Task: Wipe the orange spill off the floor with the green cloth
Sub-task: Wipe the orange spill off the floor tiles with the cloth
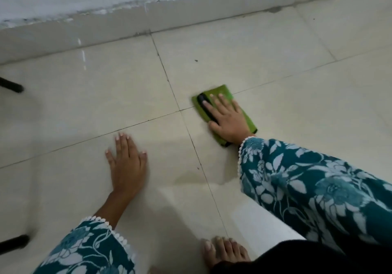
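A folded green cloth (220, 93) with a black stripe lies flat on the pale tiled floor (297, 104), right of centre. My right hand (228, 118) presses down on it, palm flat and fingers spread, covering most of it. My left hand (127, 159) rests flat on the bare floor to the left, fingers apart and holding nothing. A faint wet, yellowish smear (203, 180) shows on the tiles between my two arms, nearer to me than the cloth. No bright orange patch is visible.
A tiled skirting (191, 17) and a scuffed wall run along the far side. Two black furniture legs (11, 87) (14, 242) stand at the left edge. My bare foot (222, 252) is at the bottom centre.
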